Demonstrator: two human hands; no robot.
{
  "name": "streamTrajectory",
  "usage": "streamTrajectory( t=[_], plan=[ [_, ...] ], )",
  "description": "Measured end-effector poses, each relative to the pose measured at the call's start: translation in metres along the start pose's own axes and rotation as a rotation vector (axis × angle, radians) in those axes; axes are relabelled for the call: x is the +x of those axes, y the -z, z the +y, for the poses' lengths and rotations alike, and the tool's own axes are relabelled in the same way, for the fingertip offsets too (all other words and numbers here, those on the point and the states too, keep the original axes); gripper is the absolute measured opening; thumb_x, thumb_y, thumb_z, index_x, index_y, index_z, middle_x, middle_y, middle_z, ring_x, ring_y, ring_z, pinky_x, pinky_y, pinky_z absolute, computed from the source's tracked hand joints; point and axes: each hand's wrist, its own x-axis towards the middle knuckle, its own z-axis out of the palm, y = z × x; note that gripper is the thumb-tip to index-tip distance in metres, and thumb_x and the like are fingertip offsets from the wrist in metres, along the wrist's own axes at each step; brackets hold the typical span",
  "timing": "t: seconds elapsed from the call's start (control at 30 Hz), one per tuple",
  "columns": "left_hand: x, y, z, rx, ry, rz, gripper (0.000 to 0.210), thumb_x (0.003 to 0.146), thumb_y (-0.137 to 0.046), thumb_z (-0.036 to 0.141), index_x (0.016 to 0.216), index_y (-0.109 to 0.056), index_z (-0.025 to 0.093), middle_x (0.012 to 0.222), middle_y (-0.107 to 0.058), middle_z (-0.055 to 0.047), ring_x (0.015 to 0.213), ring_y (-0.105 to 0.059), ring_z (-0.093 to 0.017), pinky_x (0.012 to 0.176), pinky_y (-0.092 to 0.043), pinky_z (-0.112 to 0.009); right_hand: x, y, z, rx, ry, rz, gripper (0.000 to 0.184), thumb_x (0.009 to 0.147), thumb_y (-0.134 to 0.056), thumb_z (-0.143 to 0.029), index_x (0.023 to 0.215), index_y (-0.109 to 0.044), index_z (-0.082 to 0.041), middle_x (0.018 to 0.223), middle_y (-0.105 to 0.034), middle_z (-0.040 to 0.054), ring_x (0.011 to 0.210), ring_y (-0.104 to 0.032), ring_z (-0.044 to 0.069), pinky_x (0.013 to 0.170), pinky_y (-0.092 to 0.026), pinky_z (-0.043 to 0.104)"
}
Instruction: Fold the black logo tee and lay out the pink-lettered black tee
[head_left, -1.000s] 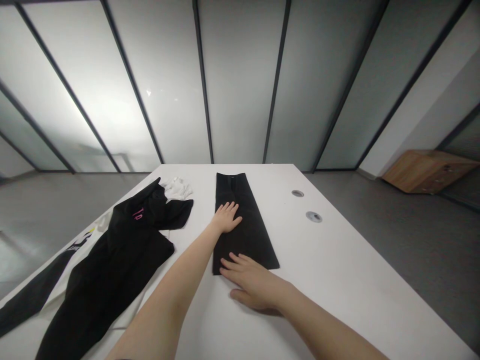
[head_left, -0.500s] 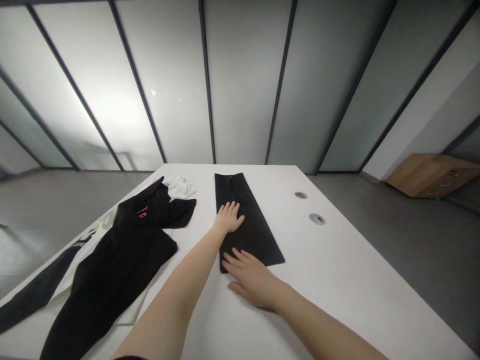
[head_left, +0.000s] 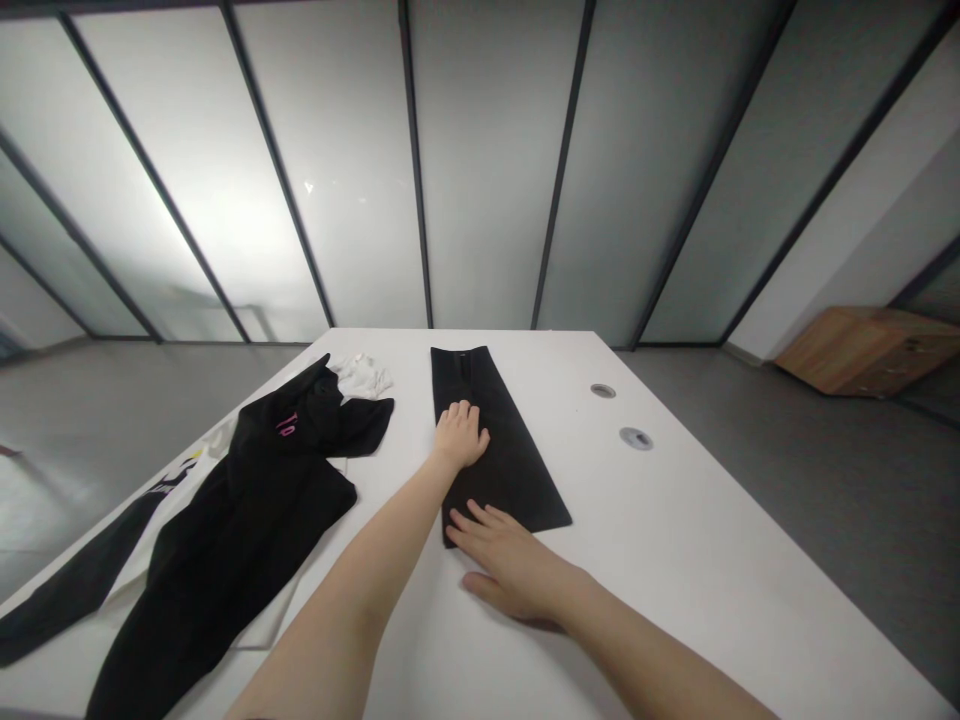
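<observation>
Frosted glass panels back a white table [head_left: 675,520] where folded black trousers [head_left: 495,450] lie lengthwise mid-table — left hand [head_left: 460,436] flat and open upon them, right hand [head_left: 504,562] open at their near hem — seemingly smoothing; another fold wants that hem gripped.

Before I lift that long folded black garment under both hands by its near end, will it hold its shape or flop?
Likely floppy: the folded black garment lies thin and flat on the smooth white table, so the far end would probably sag and unfold. It looks light and may slide if pushed. The left hand lies flat on its middle, the right hand at its near edge.
</observation>
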Motion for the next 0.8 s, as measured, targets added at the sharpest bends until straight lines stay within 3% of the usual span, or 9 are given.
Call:
streamTrajectory(
  t=[0.1,0.2,0.3,0.4,0.5,0.63,0.73,0.8],
  plan=[
    [-0.004,0.005,0.006,-0.006,0.003,-0.043,0.042,0.106,-0.04,0.041,0.127,-0.067,0.016,0.132,-0.064,-0.019,0.128,-0.055,-0.036,0.109,-0.044,-0.05,0.0,0.003,-0.002,0.005,0.005,0.01,0.067,0.104,-0.057,-0.04,0.165,-0.042,-0.02,0.174,-0.031,0.0133,0.163,-0.021,0.038,0.131,-0.019,0.059],
    [-0.004,0.007,0.014,-0.021,0.052,-0.096,0.045,0.107,-0.039,0.042,0.128,-0.066,0.014,0.134,-0.062,-0.02,0.127,-0.055,-0.037,0.108,-0.046,-0.05,-0.001,0.008,-0.004,0.025,0.033,0.026,0.062,0.103,-0.059,-0.036,0.161,-0.048,-0.021,0.172,-0.036,0.0122,0.161,-0.024,0.039,0.13,-0.022,0.059],
    [-0.004,0.002,0.024,-0.048,0.14,-0.115,0.057,0.107,-0.035,0.051,0.136,-0.064,0.011,0.139,-0.061,-0.023,0.131,-0.055,-0.039,0.113,-0.041,-0.053,-0.003,0.013,-0.002,0.085,0.115,0.093,0.043,0.102,-0.058,-0.026,0.145,-0.066,-0.024,0.161,-0.055,0.0083,0.153,-0.044,0.032,0.129,-0.026,0.053],
    [-0.006,-0.008,0.029,-0.071,0.19,-0.071,0.067,0.106,-0.031,0.055,0.152,-0.052,0.012,0.155,-0.054,-0.023,0.146,-0.046,-0.042,0.121,-0.032,-0.058,-0.003,0.017,0.009,0.166,0.17,0.203,0.028,0.105,-0.054,-0.022,0.12,-0.077,-0.023,0.128,-0.077,0.0057,0.124,-0.067,0.022,0.117,-0.043,0.039],
    [-0.006,-0.017,0.026,-0.075,0.164,-0.04,0.071,0.105,-0.033,0.055,0.163,-0.04,0.015,0.165,-0.046,-0.02,0.154,-0.036,-0.042,0.125,-0.026,-0.061,-0.005,0.021,0.026,0.158,0.067,0.395,0.026,0.106,-0.051,-0.024,0.108,-0.077,-0.022,0.107,-0.08,0.0057,0.102,-0.071,0.021,0.097,-0.052,0.035],
    [-0.002,-0.017,0.013,-0.079,0.084,-0.095,0.072,0.105,-0.034,0.055,0.162,-0.042,0.013,0.168,-0.042,-0.018,0.157,-0.034,-0.038,0.129,-0.023,-0.055,-0.008,0.027,0.044,0.057,-0.152,0.608,0.024,0.105,-0.051,-0.022,0.105,-0.075,-0.02,0.109,-0.076,0.0085,0.102,-0.067,0.023,0.096,-0.05,0.038],
    [0.001,-0.013,0.003,-0.077,0.018,-0.149,0.072,0.105,-0.034,0.056,0.162,-0.042,0.012,0.172,-0.036,-0.017,0.16,-0.031,-0.035,0.13,-0.022,-0.052,-0.008,0.026,0.045,-0.025,-0.296,0.544,0.021,0.102,-0.057,-0.02,0.11,-0.076,-0.019,0.113,-0.073,0.01,0.105,-0.065,0.025,0.099,-0.05,0.039],
    [0.001,-0.01,-0.002,-0.07,-0.023,-0.17,0.071,0.106,-0.033,0.056,0.163,-0.041,0.014,0.173,-0.035,-0.016,0.161,-0.029,-0.034,0.131,-0.021,-0.051,-0.007,0.023,0.04,-0.056,-0.316,0.459,0.021,0.1,-0.061,-0.021,0.113,-0.077,-0.02,0.114,-0.071,0.0099,0.106,-0.064,0.025,0.1,-0.05,0.039]
  ],
)
